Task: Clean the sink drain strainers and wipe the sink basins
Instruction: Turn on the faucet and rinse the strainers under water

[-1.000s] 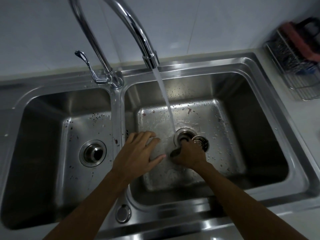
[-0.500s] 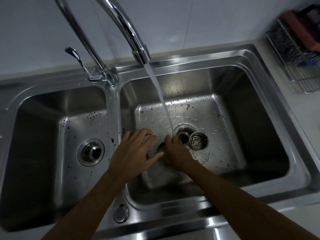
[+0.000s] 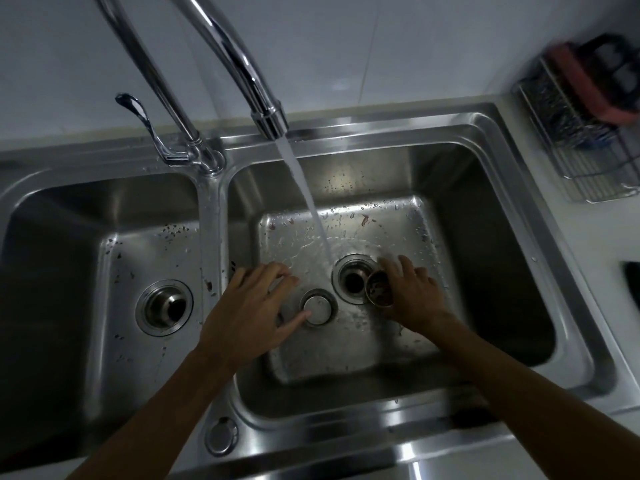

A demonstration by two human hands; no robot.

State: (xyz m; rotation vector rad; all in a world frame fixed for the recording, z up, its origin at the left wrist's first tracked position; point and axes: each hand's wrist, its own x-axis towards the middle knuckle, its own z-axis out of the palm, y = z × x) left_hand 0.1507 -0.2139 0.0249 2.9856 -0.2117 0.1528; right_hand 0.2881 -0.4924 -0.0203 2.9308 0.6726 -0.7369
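Note:
Both hands are low in the right basin (image 3: 485, 271) of a steel double sink. My right hand (image 3: 412, 292) grips a dirty strainer basket (image 3: 379, 289), tilted on its side at the right rim of the open drain hole (image 3: 353, 280). A round metal drain lid (image 3: 318, 307) lies flat on the basin floor, left of the drain. My left hand (image 3: 252, 306) hovers open beside the lid, thumb tip at its edge. Water runs from the tap spout (image 3: 268, 116) onto the floor just behind the drain. The left basin (image 3: 52, 271) is spattered with dark specks, its strainer (image 3: 164, 307) seated.
The tap lever (image 3: 145, 126) stands at the back on the divider between the basins. A wire rack (image 3: 588, 147) with a pink sponge and dark items sits on the counter at the back right. A dark object (image 3: 632, 282) shows at the right edge.
My right hand let go of the lid left of the drain, moved right and took hold of the strainer basket, tipping it up. My left hand stayed nearly in place.

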